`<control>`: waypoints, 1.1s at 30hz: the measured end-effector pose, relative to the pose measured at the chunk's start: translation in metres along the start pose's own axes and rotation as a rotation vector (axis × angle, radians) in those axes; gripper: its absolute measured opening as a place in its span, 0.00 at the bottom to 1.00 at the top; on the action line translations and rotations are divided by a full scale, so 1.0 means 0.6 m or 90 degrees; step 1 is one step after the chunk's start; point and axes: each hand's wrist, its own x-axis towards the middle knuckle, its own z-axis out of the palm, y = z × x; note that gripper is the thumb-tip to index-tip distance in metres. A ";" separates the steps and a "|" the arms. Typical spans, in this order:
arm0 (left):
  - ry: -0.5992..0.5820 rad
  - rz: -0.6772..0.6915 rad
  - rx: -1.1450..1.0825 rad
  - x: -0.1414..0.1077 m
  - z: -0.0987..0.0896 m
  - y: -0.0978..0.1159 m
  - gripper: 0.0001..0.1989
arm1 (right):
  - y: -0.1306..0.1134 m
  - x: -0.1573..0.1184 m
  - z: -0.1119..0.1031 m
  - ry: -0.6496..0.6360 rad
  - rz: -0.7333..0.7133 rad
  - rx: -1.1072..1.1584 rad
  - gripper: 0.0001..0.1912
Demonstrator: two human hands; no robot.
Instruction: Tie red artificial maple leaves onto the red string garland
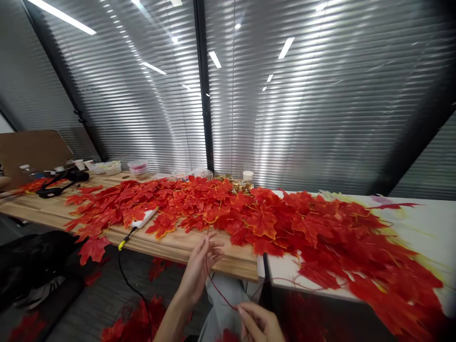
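A thin red cord [220, 292] curves between my two hands above the table's front edge. My left hand [200, 262] pinches its upper part between thumb and forefinger, the other fingers loosely curled. Lower and to the right, my right hand [259, 324] has closed its thumb and fingers on the cord's lower part. Just beyond my hands lies a wide heap of red artificial maple leaves [263, 221] with yellow-orange edges and stems. Another stretch of thin red strand [290, 281] runs across the white table's front edge to the leaves; whether it is the same cord I cannot tell.
The wooden table [228, 254] meets a white table [281, 268] on the right. A white power strip [144, 218] with a black cable sits among the leaves. Behind stand a paper cup [248, 175] and plastic tubs [138, 167]. Fallen leaves [142, 318] lie on the floor.
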 end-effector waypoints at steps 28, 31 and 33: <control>0.031 -0.039 0.493 -0.299 -0.045 -0.086 0.07 | 0.202 -0.062 -0.045 -0.050 -0.068 -0.490 0.31; 0.033 -0.037 0.494 -0.333 -0.046 -0.063 0.08 | 0.275 -0.055 -0.027 -0.110 -0.052 -0.676 0.35; 0.032 -0.013 0.504 -0.353 -0.050 -0.053 0.08 | 0.300 -0.058 -0.013 -0.086 -0.103 -0.715 0.31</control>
